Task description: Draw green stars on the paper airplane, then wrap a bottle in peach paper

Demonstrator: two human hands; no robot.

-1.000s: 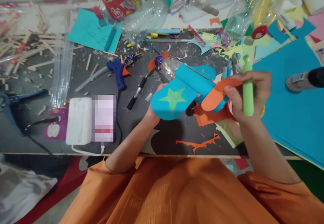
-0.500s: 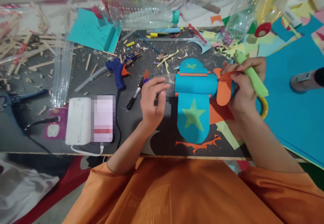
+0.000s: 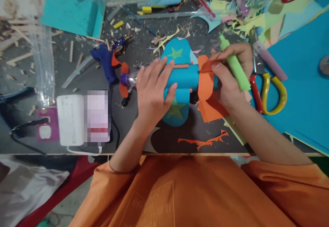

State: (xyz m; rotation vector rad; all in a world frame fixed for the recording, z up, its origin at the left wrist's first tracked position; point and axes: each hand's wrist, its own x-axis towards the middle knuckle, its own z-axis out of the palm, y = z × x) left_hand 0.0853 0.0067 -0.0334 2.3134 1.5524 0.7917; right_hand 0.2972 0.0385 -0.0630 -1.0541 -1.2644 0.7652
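A toy airplane (image 3: 183,77) made from a plastic bottle wrapped in blue paper lies on the dark table. Its blue wings bear green stars, and an orange propeller (image 3: 124,95) sits at the purple cap. My left hand (image 3: 154,91) is closed over the front of its body, thumb on the near wing. At the tail, my right hand (image 3: 231,76) pinches an orange paper piece (image 3: 206,83) between thumb and fingers. A light green marker (image 3: 235,62) is also tucked in that hand. An orange paper sheet (image 3: 214,110) lies beneath the tail.
Scissors (image 3: 279,98) with red and yellow handles lie right, on large blue paper (image 3: 303,59). A blue glue gun (image 3: 105,60), a white power bank (image 3: 70,119) and a phone (image 3: 97,117) are left. Orange scraps (image 3: 203,141) lie near the front edge; bottles and paper cuttings fill the back.
My left hand has gone from beside the nose onto the airplane's body. The airplane has shifted left, its propeller now showing. My right hand still holds the orange piece and marker. The view has shifted.
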